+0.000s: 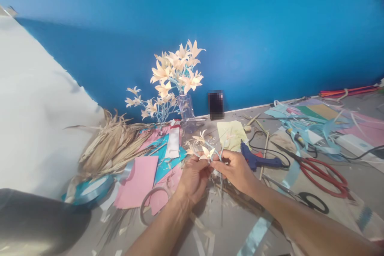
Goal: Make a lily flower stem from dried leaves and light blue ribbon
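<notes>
My left hand (195,178) is closed around the base of a cream artificial flower (207,152), its fingertips near those of my other hand. Pinched in my right hand (238,170) is the thin blue-wrapped flower stem (221,196), whose bare lower end hangs down. More cream blooms (200,137) stick up beyond my fingers. Exactly where the flower meets the stem is hidden by my fingertips. To the right of my right hand lies a blue glue gun (261,160). A yellow paper piece (232,133) lies just beyond the hands.
A clear bottle (187,114) holds a bouquet of cream flowers (177,68) by the blue wall. Dried husks (108,144), pink paper (136,182), a tape roll (144,208) and blue ribbon (93,190) lie left. Red-handled scissors (325,176) and black-handled scissors (313,202) lie right.
</notes>
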`<state>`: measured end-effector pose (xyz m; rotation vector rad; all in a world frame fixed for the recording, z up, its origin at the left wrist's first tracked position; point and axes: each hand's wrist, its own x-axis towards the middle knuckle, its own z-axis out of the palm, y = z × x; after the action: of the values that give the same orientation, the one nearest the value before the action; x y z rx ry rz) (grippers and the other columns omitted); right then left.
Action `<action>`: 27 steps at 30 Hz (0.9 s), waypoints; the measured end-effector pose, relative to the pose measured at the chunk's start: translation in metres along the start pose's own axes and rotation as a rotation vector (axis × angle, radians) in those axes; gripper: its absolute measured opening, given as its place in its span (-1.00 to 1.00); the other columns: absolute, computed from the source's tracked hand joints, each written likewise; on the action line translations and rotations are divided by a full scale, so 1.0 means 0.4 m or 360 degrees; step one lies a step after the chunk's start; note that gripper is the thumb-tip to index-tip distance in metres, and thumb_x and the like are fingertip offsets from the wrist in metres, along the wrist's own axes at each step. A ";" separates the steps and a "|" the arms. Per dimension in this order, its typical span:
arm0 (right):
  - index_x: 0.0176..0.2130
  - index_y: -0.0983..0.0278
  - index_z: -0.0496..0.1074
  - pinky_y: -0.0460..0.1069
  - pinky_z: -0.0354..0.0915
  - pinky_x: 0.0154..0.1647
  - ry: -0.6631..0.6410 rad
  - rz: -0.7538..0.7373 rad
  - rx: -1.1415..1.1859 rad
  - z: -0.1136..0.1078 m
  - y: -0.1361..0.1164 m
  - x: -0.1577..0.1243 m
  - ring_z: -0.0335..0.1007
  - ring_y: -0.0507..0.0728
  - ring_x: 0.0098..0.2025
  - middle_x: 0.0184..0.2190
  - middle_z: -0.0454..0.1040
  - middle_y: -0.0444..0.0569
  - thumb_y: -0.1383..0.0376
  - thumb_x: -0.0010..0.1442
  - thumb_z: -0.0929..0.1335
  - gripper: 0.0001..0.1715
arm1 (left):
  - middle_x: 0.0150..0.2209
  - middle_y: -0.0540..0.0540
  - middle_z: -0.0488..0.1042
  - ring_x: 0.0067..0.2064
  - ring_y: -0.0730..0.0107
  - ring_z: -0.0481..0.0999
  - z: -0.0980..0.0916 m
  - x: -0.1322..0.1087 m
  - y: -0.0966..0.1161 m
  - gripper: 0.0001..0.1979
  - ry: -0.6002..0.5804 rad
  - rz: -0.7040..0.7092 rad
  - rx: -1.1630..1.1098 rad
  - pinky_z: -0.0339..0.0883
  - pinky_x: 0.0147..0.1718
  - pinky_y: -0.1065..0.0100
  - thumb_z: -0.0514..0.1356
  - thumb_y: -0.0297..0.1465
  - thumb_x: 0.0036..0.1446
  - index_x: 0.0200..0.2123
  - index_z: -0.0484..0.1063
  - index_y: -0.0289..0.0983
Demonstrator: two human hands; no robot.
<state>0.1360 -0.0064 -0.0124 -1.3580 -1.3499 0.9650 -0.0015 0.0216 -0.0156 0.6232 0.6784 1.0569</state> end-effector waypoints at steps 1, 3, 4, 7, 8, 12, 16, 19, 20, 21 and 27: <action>-0.47 0.27 0.44 -0.11 0.14 -0.58 -0.0009 0.0026 0.0023 -0.001 0.001 0.000 0.19 0.00 -0.60 -0.62 0.36 -0.19 0.21 0.03 0.40 -0.83 | -0.40 -0.03 0.50 -0.38 0.49 0.46 -0.001 0.000 0.003 -0.77 -0.0017 -0.0034 0.0017 0.34 -0.35 0.45 0.42 -0.52 -0.18 -0.40 0.47 -0.30; -0.45 0.27 0.44 -0.11 0.14 -0.59 -0.0037 0.0104 0.0096 -0.006 0.001 0.001 0.20 0.00 -0.62 -0.64 0.35 -0.20 0.17 0.01 0.42 -0.79 | -0.39 -0.06 0.50 -0.40 0.50 0.45 -0.007 0.001 0.011 -0.77 -0.0073 -0.0087 0.0076 0.33 -0.38 0.45 0.44 -0.49 -0.17 -0.40 0.49 -0.32; -0.44 0.27 0.43 -0.11 0.14 -0.60 -0.0052 0.0138 0.0135 -0.008 0.000 0.002 0.20 0.00 -0.63 -0.65 0.34 -0.21 0.14 0.01 0.43 -0.76 | -0.38 -0.07 0.50 -0.40 0.51 0.45 -0.010 0.002 0.016 -0.76 -0.0104 -0.0101 0.0118 0.32 -0.38 0.45 0.45 -0.48 -0.18 -0.40 0.50 -0.33; -0.43 0.28 0.42 -0.11 0.14 -0.61 -0.0070 0.0173 0.0191 -0.014 -0.005 0.002 0.20 -0.01 -0.65 -0.67 0.31 -0.22 0.11 0.00 0.44 -0.72 | -0.37 -0.10 0.51 -0.40 0.50 0.44 -0.017 0.002 0.022 -0.73 -0.0145 -0.0078 0.0296 0.32 -0.37 0.43 0.47 -0.46 -0.21 -0.38 0.52 -0.35; -0.44 0.28 0.42 -0.11 0.14 -0.61 -0.0066 0.0160 0.0186 -0.016 -0.007 0.002 0.20 -0.01 -0.65 -0.68 0.30 -0.22 0.11 0.01 0.43 -0.73 | -0.40 -0.09 0.50 -0.42 0.50 0.42 -0.018 0.002 0.020 -0.73 -0.0132 -0.0051 0.0369 0.31 -0.38 0.43 0.47 -0.43 -0.20 -0.39 0.52 -0.36; -0.45 0.28 0.43 -0.11 0.14 -0.62 -0.0004 0.0121 0.0153 -0.020 -0.013 0.000 0.20 -0.01 -0.65 -0.67 0.31 -0.21 0.09 0.00 0.44 -0.71 | -0.52 -0.04 0.42 -0.49 0.51 0.35 -0.015 -0.003 -0.003 -0.72 -0.0056 0.0011 0.0630 0.26 -0.43 0.41 0.39 -0.23 -0.08 -0.48 0.51 -0.36; -0.44 0.27 0.42 -0.10 0.21 -0.58 -0.0052 0.0147 0.0299 -0.022 -0.011 0.001 0.25 0.01 -0.59 -0.61 0.36 -0.17 0.03 -0.01 0.45 -0.63 | -0.54 -0.02 0.41 -0.48 0.47 0.34 -0.012 -0.013 -0.017 -0.73 0.0030 0.0307 0.0968 0.23 -0.41 0.40 0.31 -0.22 0.04 -0.52 0.48 -0.31; -0.48 0.27 0.38 -0.08 0.21 -0.57 -0.0086 0.0198 0.0452 -0.024 -0.008 0.006 0.23 0.00 -0.60 -0.61 0.33 -0.19 -0.01 -0.06 0.47 -0.57 | -0.52 0.00 0.42 -0.44 0.43 0.35 -0.011 -0.022 -0.008 -0.78 0.0082 0.0634 0.1270 0.21 -0.38 0.40 0.26 -0.27 0.10 -0.51 0.48 -0.27; -0.49 0.28 0.37 -0.08 0.20 -0.57 -0.0090 0.0210 0.0478 -0.025 -0.008 0.007 0.22 -0.01 -0.61 -0.61 0.32 -0.20 -0.01 -0.09 0.49 -0.56 | -0.51 0.01 0.43 -0.43 0.42 0.35 -0.010 -0.024 -0.004 -0.79 0.0095 0.0706 0.1338 0.20 -0.37 0.40 0.26 -0.28 0.10 -0.50 0.48 -0.27; -0.51 0.28 0.36 -0.08 0.19 -0.58 -0.0093 0.0212 0.0495 -0.025 -0.007 0.009 0.20 -0.02 -0.62 -0.62 0.31 -0.21 -0.01 -0.10 0.50 -0.55 | -0.50 0.01 0.43 -0.42 0.41 0.35 -0.009 -0.026 -0.002 -0.80 0.0099 0.0750 0.1381 0.20 -0.36 0.40 0.25 -0.29 0.11 -0.49 0.48 -0.27; -0.41 0.27 0.39 -0.10 0.20 -0.61 -0.0135 0.0139 0.0534 -0.019 -0.004 0.007 0.25 0.00 -0.59 -0.60 0.35 -0.20 0.02 0.00 0.46 -0.62 | -0.54 0.02 0.37 -0.46 0.44 0.31 -0.006 -0.018 -0.019 -0.74 -0.0039 0.0581 0.1122 0.19 -0.38 0.40 0.21 -0.26 0.16 -0.52 0.41 -0.27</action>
<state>0.1432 -0.0043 -0.0088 -1.1371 -1.1351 1.2581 -0.0012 0.0126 -0.0215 1.4078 0.9448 1.1339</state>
